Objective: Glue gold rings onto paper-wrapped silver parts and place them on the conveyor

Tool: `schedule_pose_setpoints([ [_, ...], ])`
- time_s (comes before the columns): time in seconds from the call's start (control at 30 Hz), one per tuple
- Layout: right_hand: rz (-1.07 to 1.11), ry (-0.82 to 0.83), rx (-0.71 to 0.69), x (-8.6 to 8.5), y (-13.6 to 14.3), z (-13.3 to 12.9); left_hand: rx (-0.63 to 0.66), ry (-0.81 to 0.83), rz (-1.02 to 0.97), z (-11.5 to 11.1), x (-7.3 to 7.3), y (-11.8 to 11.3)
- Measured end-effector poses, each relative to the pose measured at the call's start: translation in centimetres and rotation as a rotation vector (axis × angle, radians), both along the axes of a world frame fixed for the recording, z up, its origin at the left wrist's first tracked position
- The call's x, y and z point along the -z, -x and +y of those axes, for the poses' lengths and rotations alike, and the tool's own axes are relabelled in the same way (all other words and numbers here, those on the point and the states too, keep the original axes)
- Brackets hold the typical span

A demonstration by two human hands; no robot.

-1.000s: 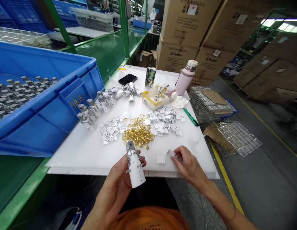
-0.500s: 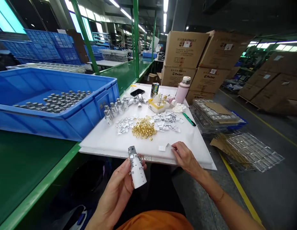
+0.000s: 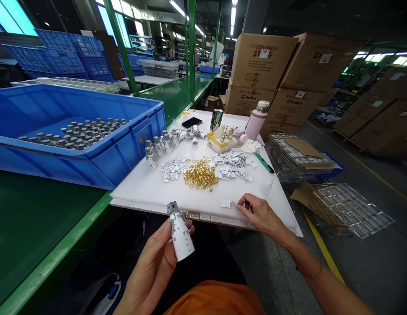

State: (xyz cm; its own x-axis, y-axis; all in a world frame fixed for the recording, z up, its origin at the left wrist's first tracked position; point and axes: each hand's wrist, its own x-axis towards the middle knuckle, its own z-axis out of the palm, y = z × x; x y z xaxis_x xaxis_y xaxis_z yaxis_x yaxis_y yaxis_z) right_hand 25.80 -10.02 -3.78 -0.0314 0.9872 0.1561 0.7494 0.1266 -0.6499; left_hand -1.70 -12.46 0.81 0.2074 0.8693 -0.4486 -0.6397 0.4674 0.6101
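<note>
One big blue crate (image 3: 124, 157) stood at the far left, with many small grey parts (image 3: 92, 131) lying in it. Just beside it, on the left side of the white table (image 3: 137, 188), a row of white and grey pieces (image 3: 159, 146) stood upright. The left hand (image 3: 157, 256) held a white cone (image 3: 182, 238) with a grey top in front of the table's near edge; the thumb pressed its left side and the fingers curled round behind it. The cone was tilted, grey top up and to the left, wide end down and to the right. Beyond it lay a heap of small white bits (image 3: 173, 169), then a pile of gold rings (image 3: 200, 174), with a phone (image 3: 192, 122) farther back. A yellow-edged tray (image 3: 219, 146) sat behind more white bits (image 3: 231, 164). Near the table's front edge lay a small white square (image 3: 226, 204), and just right of it the right hand (image 3: 262, 214) pinched a thin grey piece (image 3: 234, 204) between thumb and forefinger. A pink bottle (image 3: 256, 121) stood at the back, and a green knife (image 3: 264, 162) lay by the right edge
</note>
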Motion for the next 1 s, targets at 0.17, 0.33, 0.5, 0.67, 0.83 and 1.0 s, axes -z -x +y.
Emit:
schedule_pose_setpoints([
  [0.17, 0.052, 0.074, 0.048, -1.5, -0.1, 0.3, 0.062, 0.008, -0.045, 1.0, 0.4, -0.3],
  [0.33, 0.281, 0.265, -0.005, -3.3, -0.1, -0.2, 0.184, 0.007, -0.097, 1.7, 0.8, -1.4],
  [0.5, 0.752, 0.436, -0.115, -3.7, 1.7, -1.9, 0.252, 0.000, -0.136, 2.0, 1.5, -2.9],
  [0.67, 0.808, 0.383, -0.113, -3.1, 3.2, -3.2, 0.308, -0.076, -0.147, 1.9, 1.0, -3.9],
  [0.83, 0.807, 0.409, -0.211, -3.3, 3.9, -4.3, 0.362, -0.150, -0.141, 1.5, 0.8, -3.8],
  [1.0, 1.017, 0.545, -0.353, -3.1, 4.1, -5.0, 0.394, -0.171, -0.129, 0.6, 1.1, -3.1],
])
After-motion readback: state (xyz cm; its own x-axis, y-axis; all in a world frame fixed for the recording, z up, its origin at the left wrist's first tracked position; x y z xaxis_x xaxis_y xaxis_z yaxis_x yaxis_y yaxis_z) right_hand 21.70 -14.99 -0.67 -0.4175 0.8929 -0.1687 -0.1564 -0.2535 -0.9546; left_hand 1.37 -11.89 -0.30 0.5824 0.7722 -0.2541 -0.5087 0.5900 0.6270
